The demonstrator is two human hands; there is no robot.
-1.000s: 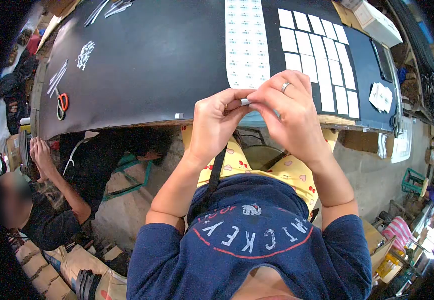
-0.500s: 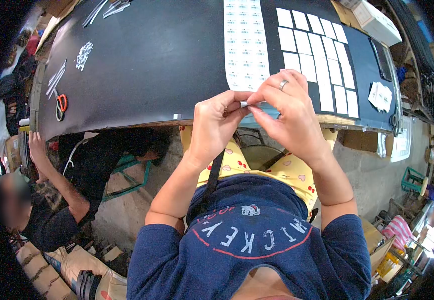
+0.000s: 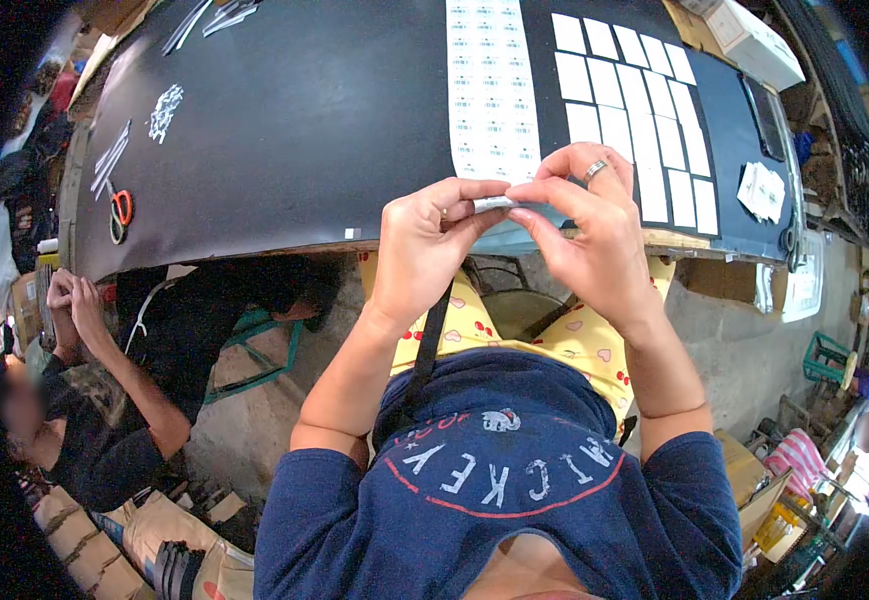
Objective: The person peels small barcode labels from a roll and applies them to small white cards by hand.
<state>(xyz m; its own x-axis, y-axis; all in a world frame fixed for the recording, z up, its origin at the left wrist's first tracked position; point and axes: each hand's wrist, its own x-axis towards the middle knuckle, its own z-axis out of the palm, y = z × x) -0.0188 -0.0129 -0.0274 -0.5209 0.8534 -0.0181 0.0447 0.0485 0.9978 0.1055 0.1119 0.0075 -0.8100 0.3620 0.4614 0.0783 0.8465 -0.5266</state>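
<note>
In front of the table's edge, a small white strip (image 3: 493,203) is pinched between my two hands. My left hand (image 3: 417,240) grips one end between thumb and fingers. With thumb and forefinger, my right hand (image 3: 595,225) holds the other end; a ring is on one of its fingers. Just beyond the fingers lies a long sheet of printed labels (image 3: 493,90) on the black tabletop (image 3: 295,120). Bluish see-through plastic (image 3: 520,238) shows below the hands, partly covered by them.
White cards (image 3: 635,110) lie in rows right of the label sheet, with a loose label pile (image 3: 761,192) farther right. Orange-handled scissors (image 3: 121,215), thin strips (image 3: 112,160) and small scraps (image 3: 166,112) are at left. Another person (image 3: 105,420) is at the left corner.
My right hand has turned and shifted slightly right, so more of the white strip shows between my fingers. The other person's hands have come together at the table corner.
</note>
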